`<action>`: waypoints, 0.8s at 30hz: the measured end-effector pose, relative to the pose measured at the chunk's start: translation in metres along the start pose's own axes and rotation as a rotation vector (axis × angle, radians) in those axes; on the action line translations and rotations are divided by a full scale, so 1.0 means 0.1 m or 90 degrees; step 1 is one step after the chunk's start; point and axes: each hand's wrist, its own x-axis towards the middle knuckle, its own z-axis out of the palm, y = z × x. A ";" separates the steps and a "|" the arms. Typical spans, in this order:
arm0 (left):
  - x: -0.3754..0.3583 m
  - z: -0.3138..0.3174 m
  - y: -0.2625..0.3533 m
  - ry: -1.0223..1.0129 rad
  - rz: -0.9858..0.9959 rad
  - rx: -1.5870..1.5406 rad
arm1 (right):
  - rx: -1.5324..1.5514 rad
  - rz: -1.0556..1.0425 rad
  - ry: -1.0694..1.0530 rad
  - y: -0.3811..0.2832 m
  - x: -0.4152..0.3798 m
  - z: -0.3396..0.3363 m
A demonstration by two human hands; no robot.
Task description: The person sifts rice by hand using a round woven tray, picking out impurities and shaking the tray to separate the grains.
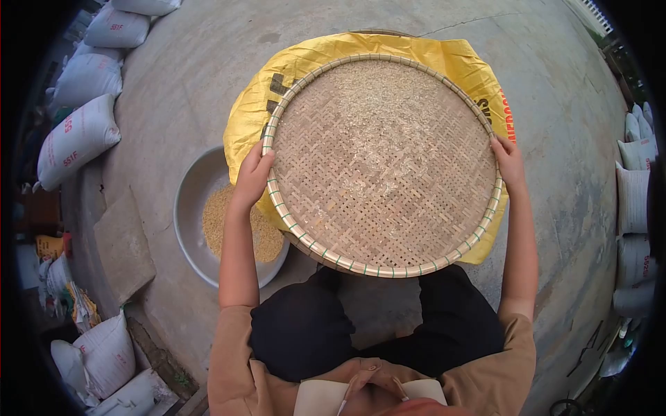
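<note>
A large round woven bamboo tray is held up in front of my knees, its rim bound with green ties. My left hand grips the rim at the left, thumb on top. On the right side, my right hand grips the same rim. Pale grains and husks lie scattered on the weave, thickest towards the far edge. Beneath the tray spreads a yellow plastic sack with black and red print. A metal basin with golden grain stands on the ground at the left, partly behind my left forearm.
White filled sacks line the left side of the concrete floor. More white sacks are stacked along the right edge. Another sack and assorted bags lie at the lower left.
</note>
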 end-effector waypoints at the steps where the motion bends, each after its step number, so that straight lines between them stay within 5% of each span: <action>1: 0.03 0.02 -0.04 0.021 0.058 0.024 | 0.013 -0.055 0.039 0.04 -0.01 0.02; 11: 0.24 0.14 -0.21 0.165 0.291 0.186 | -0.050 -0.152 0.191 0.04 -0.06 0.08; 24: 0.23 0.17 -0.23 0.182 0.206 0.222 | -0.105 -0.231 0.267 0.04 -0.04 0.09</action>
